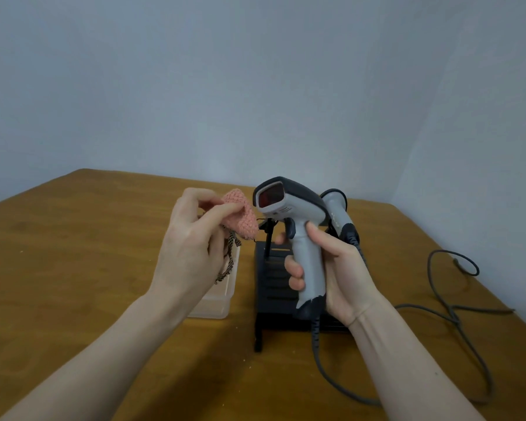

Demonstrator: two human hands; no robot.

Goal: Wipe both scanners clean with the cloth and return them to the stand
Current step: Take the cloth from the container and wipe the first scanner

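Note:
My right hand (331, 268) grips the handle of a grey and black barcode scanner (289, 205), held upright above the black stand (271, 287), its red window facing left. My left hand (192, 238) pinches a pink woven cloth (240, 217) just left of the scanner's head, a small gap between them. A dark checked edge of the cloth hangs below my fingers. The second scanner (339, 214) sits behind the first, on the right side of the stand, partly hidden.
A clear plastic box (219, 302) lies on the wooden table (73, 253) under my left hand. Grey cables (456, 317) loop across the table to the right of the stand. A pale wall stands close behind the table.

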